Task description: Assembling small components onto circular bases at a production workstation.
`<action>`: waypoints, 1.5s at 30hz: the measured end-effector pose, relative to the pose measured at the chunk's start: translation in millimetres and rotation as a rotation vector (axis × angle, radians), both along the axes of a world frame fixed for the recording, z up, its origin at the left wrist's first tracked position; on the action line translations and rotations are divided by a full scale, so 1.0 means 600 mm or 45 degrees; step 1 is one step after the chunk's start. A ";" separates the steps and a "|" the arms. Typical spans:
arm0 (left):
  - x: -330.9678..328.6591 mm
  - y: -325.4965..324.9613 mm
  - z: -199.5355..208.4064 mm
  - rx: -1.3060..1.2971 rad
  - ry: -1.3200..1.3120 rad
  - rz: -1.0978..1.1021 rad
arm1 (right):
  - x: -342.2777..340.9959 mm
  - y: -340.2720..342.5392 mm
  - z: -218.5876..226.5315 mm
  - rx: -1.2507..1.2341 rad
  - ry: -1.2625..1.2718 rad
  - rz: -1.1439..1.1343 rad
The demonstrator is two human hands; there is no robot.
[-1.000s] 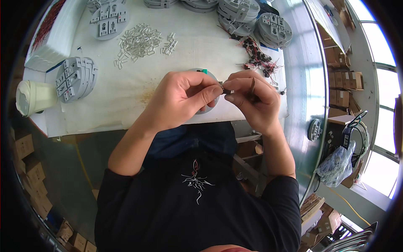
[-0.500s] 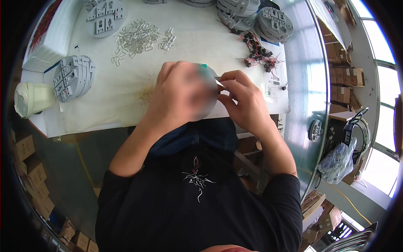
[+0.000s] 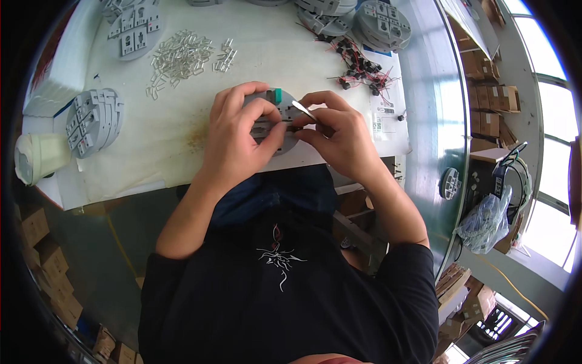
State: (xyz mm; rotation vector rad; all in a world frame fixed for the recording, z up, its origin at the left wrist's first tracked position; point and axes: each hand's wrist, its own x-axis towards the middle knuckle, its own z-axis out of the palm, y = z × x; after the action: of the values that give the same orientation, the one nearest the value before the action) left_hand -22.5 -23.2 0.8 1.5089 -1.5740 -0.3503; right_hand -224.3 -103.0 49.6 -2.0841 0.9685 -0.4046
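A grey round plastic base (image 3: 290, 143) is at the table's near edge, between my two hands, with a small green block (image 3: 277, 96) on its far side. My left hand (image 3: 242, 130) is curled round the left of the base, thumb and forefinger bent in over its face. My right hand (image 3: 339, 133) grips a slim metal tool (image 3: 301, 109) whose pale flat tip sticks out past the fingers. The right thumb and fingertips meet at the base's right edge. Any small part between the fingertips is too hidden to name.
Clear small pieces (image 3: 180, 57) lie heaped beyond my hands. Black parts with red wires (image 3: 364, 73) lie at the far right. Stacked grey round bases (image 3: 383, 25) stand behind them, others (image 3: 94, 123) at the left by a pale green bin (image 3: 45, 156).
My left hand has drawn back and curled its fingers, so more of the base and green block shows. The metal tool now shows more clearly. The whole view has shifted slightly.
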 end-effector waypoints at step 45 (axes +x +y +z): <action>0.000 0.003 -0.006 0.075 -0.015 0.008 | 0.070 0.023 -0.044 0.249 -0.966 0.035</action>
State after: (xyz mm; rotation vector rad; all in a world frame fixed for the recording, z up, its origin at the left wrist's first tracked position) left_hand -22.5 -21.3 -2.7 1.5632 -1.5796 -0.3878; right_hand -182.2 -89.0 23.4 -1.5579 0.4938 -0.9549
